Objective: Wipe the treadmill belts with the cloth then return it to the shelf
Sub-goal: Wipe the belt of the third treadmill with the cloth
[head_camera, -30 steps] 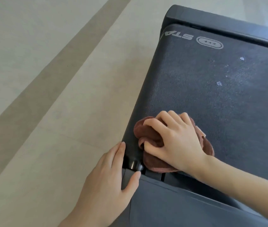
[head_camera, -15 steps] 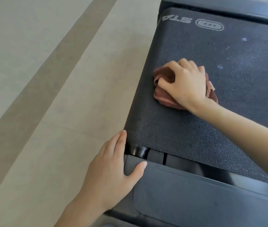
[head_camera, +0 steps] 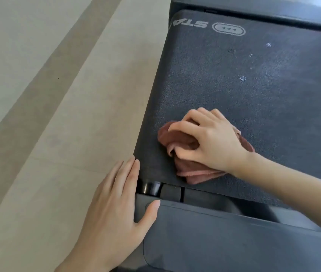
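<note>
A dark textured treadmill belt (head_camera: 254, 99) fills the right of the view, with a white logo at its far end and pale specks on its right part. My right hand (head_camera: 210, 140) grips a bunched reddish-brown cloth (head_camera: 177, 142) and presses it onto the belt near the near-left corner. My left hand (head_camera: 116, 209) lies flat with straight fingers along the treadmill's left edge, thumb on the grey end cover (head_camera: 234, 244).
Beige tiled floor (head_camera: 47, 114) with a darker strip lies to the left of the treadmill. A black roller end (head_camera: 149, 188) shows in the gap between belt and end cover. No shelf is in view.
My right hand first pushed the cloth away up the belt, then drew it back toward me to the near-left corner. My left hand stayed on the treadmill's edge.
</note>
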